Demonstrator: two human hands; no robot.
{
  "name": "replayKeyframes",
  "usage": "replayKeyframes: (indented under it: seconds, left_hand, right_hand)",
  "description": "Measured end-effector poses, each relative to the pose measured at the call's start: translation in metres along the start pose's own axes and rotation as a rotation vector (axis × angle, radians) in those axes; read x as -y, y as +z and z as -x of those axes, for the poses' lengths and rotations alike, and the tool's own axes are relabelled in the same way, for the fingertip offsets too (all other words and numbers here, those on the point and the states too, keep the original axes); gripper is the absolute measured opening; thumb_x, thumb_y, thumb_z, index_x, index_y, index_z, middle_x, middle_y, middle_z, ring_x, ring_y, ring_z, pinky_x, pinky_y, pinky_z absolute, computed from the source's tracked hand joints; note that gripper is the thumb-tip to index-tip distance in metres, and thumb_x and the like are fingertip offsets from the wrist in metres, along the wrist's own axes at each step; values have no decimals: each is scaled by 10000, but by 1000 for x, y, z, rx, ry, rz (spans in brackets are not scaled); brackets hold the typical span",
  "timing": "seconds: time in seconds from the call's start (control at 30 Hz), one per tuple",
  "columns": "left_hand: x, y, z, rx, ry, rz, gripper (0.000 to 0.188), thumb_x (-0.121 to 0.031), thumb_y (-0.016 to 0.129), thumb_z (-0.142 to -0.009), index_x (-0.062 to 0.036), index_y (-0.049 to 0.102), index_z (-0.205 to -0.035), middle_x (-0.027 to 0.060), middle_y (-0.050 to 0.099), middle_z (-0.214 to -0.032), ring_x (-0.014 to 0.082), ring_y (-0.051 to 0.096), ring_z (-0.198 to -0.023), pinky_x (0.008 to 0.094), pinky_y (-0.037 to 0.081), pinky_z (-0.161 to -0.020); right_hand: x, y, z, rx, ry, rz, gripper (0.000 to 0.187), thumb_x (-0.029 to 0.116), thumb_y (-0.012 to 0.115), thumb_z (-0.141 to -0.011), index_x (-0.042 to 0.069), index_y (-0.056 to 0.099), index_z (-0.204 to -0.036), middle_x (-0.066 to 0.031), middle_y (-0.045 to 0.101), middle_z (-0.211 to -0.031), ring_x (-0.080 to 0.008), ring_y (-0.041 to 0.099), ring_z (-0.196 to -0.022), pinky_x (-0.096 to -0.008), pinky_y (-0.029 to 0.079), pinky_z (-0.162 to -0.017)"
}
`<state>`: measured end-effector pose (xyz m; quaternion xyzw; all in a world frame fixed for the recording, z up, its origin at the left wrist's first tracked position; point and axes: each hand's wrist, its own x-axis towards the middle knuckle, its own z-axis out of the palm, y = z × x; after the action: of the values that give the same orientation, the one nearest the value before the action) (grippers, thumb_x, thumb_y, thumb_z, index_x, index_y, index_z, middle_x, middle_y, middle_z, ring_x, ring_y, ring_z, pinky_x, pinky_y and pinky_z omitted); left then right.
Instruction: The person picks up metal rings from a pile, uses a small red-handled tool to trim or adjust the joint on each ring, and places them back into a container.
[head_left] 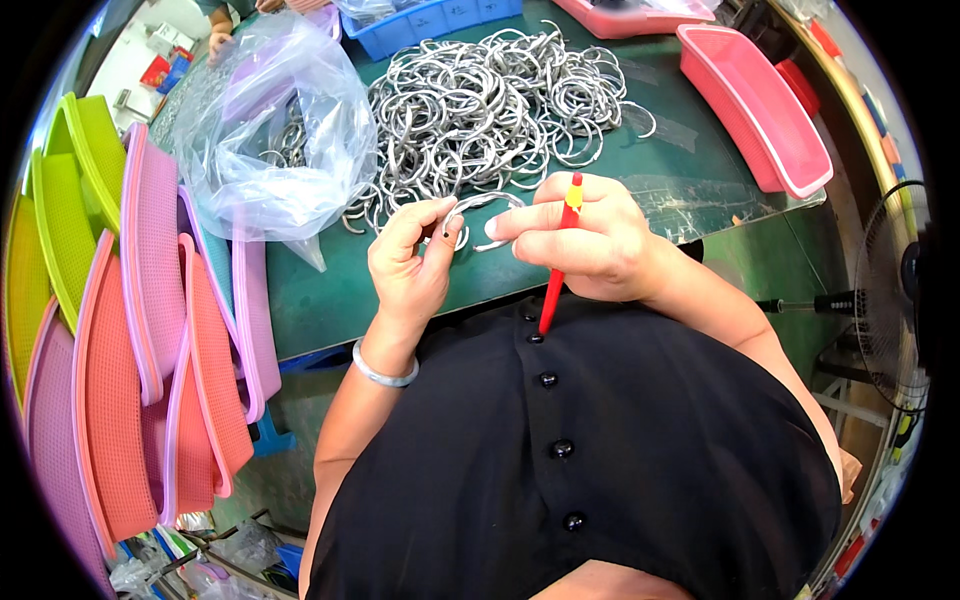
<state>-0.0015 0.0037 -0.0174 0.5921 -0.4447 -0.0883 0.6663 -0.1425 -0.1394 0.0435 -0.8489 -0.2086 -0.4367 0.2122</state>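
Note:
Between thumb and fingers of my left hand is pinched a silver metal ring, curved and with a gap. My right hand is closed, with a slim red pen with a yellow band held slanting between its fingers. The fingertips of that hand are at the ring's other side; whether they grip it I cannot tell. Just beyond both hands lies a big tangled heap of silver rings on the green tabletop.
Left of the heap sits a clear plastic bag with some rings in or behind it. Coloured baskets stack along the left side. A pink basket stands right, a blue crate behind. A fan is far right. Another person's hand shows far left.

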Motion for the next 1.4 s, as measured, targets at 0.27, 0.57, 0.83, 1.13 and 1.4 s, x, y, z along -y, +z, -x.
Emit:
replayKeyframes:
  seconds: [0.27,0.57,0.83,1.13,1.4]
  left_hand:
    - [-15,-11,-7,61,-336,726,270,35,550,-845,45,525,-1114,165,631,-957,208,637,-803,309,540,-717]
    - [-22,-7,-7,39,-197,430,201,29,563,-844,32,548,-1045,129,641,-900,168,627,-777,266,514,-673]
    - [-40,-52,-59,-293,150,183,173,38,551,-843,13,563,-1014,134,632,-879,167,604,-750,261,494,-666]
    - [-18,-106,-94,-486,412,-1073,269,-69,638,-764,-10,610,-1025,131,614,-967,251,586,-865,332,465,-723]
    - [-25,-34,-21,104,446,-777,158,6,649,-728,0,628,-884,121,618,-783,257,585,-693,326,466,-640]
  right_hand:
    - [-10,-3,14,75,5,77,125,-3,614,-641,19,576,-758,-88,646,-890,-248,611,-711,-319,523,-629]
    - [-19,1,27,114,31,100,174,-16,607,-669,33,594,-836,-93,630,-999,-265,619,-812,-325,530,-686]
    - [-28,2,32,-103,279,28,238,-141,598,-683,-3,544,-870,-182,626,-1033,-258,634,-767,-303,509,-671]
    - [-39,11,46,-101,474,43,218,-86,607,-698,35,567,-874,-121,637,-1004,-265,616,-788,-318,497,-666]
    - [-47,13,52,23,519,90,242,-63,609,-668,56,570,-875,-89,625,-1008,-282,591,-866,-345,488,-712]
